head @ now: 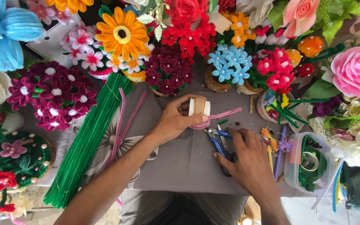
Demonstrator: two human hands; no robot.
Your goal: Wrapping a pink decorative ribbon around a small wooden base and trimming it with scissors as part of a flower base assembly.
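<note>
So the grey cloth (180, 158) covers the whole work surface, ringed on its far, left and right edges by fuzzy craft flowers (121, 35) in pots. A fat bundle of green pipe cleaners (84, 146) runs diagonally down the left side, with a few pink ones (123, 125) lying just beside it. Over at the right edge sits a clear plastic tub (309, 166) with green bits inside. Left hand (176, 121) is near the middle, fingers wrapped around a small white spool (199, 107) with a pink pipe cleaner (223, 113) trailing out toward the right. Right hand (248, 162) lies flat just beside it, palm down on blue-handled pliers (219, 143), fingers pressing them to the cloth.
</note>
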